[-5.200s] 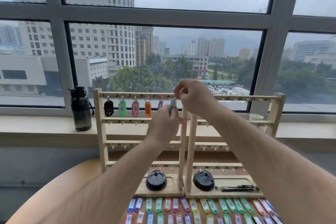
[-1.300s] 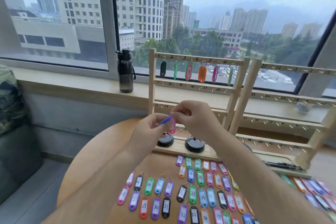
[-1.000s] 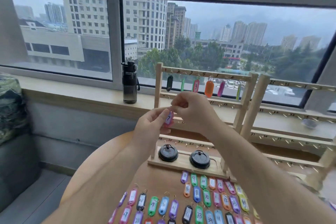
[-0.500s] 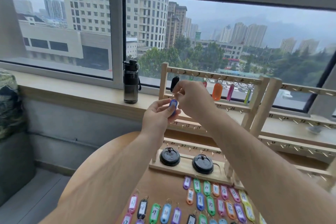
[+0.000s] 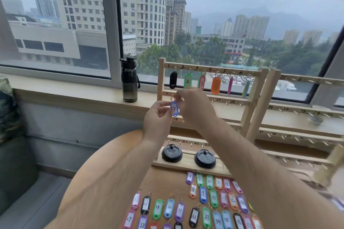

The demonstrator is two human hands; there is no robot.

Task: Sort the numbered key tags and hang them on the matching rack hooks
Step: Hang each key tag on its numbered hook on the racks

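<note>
A blue key tag marked 7 (image 5: 174, 109) hangs in front of the left wooden rack (image 5: 161, 80), at the left end of its second rail near the mark 7. My left hand (image 5: 158, 117) pinches the tag's body from the left. My right hand (image 5: 193, 107) pinches the metal ring at the tag's top. Whether the ring is over the hook I cannot tell. Several tags hang on the top rail: black (image 5: 173, 80), green 2 (image 5: 187, 81), pink 3 (image 5: 202, 82), orange (image 5: 216, 85) and two more.
Rows of coloured numbered tags (image 5: 204, 202) lie on the round wooden table (image 5: 104, 169). Two black lids (image 5: 172, 153) sit in the rack base. A second rack (image 5: 264, 102) stands at the right. A dark bottle (image 5: 129, 80) stands on the window sill.
Both hands lifted the blue tag 7 from low over the table up to the left end of the rack's second rail. The view tilted and shifted.
</note>
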